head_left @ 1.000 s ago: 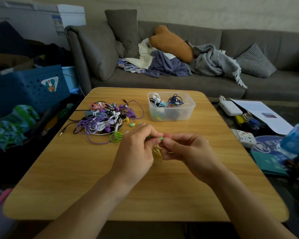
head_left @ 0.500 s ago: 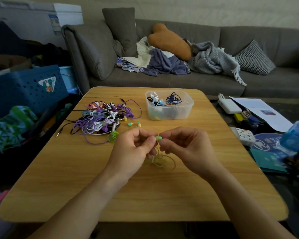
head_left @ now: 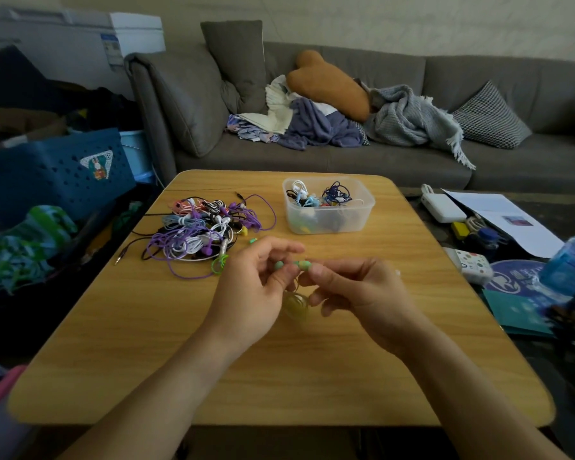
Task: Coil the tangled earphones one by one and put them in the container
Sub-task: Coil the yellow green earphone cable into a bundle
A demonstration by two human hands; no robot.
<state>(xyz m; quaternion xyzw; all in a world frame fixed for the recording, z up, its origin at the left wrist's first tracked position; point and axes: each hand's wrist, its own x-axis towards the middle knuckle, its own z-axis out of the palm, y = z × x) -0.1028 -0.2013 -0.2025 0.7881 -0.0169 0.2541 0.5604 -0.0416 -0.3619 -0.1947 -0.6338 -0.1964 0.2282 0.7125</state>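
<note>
Over the middle of the wooden table, my left hand and my right hand meet and pinch a yellow-green earphone. Its green buds show at my fingertips and its thin cord hangs in loops between my palms, blurred. A tangled pile of earphones in purple, white, pink and black lies to the left. The clear plastic container stands behind my hands with several coiled earphones inside.
A small green piece and a yellow piece lie beside the pile. A grey sofa with cushions and clothes runs behind the table. A blue crate stands left. Papers, a charger and a water bottle lie right.
My hands have kept working the yellow-green earphone between them. The cord loops, spread on the table half a second ago, now hang bunched between my palms.
</note>
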